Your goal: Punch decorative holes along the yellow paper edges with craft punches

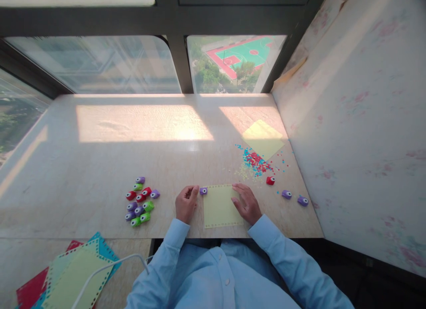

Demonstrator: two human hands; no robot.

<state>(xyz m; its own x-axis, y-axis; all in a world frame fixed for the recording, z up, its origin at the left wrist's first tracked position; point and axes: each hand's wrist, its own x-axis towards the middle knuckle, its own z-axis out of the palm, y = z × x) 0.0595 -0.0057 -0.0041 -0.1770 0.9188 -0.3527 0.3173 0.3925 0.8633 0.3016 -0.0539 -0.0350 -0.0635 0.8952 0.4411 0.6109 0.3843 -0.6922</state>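
A pale yellow sheet of paper (221,207) lies in front of me, with small holes along its top and bottom edges. At its upper left corner sits a small purple craft punch (203,191) with an eye-like round spot. My left hand (186,204) is just left of that punch, fingers curled and thumb against the forefinger; whether anything is between them is hidden. Over the sheet's right edge rests my right hand (247,204), open, its fingers apart and fingertips on the paper near the upper right corner.
Several purple, red and green punches (139,210) cluster on the left. On the right are a red punch (270,180), two purple punches (286,194), scattered confetti (256,162) and another yellow sheet (262,136). Hole-edged coloured sheets (75,273) and a white cable (100,270) lie lower left.
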